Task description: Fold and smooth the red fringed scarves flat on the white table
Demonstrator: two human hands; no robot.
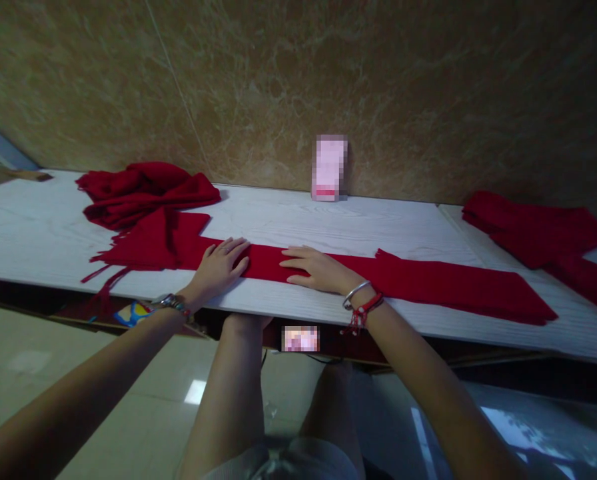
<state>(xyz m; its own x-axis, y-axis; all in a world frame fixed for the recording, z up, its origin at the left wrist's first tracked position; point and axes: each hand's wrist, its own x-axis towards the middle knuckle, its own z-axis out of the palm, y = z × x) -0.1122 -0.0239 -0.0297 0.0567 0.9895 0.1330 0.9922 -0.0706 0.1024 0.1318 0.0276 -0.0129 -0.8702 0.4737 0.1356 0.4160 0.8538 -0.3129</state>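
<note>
A red scarf (428, 281), folded into a long narrow strip, lies across the white wood-grain tabletop (258, 307). Its fringed left end (133, 247) spreads out wider and partly hangs over the front edge. My left hand (221, 263) rests flat on the strip left of its middle, fingers stretched out. A short way to the right, my right hand (318, 269) also lies on the cloth, with its fingers spread and pointing left. Neither hand grips the fabric. What lies under my palms is hidden.
A crumpled red cloth (148, 190) sits at the back left, against the fringed end. More folded red fabric (538, 227) lies at the right. A blurred pink upright object (329, 167) leans on the marbled wall (378, 80). Under the tabletop is a dark shelf with a blue-yellow item (133, 313).
</note>
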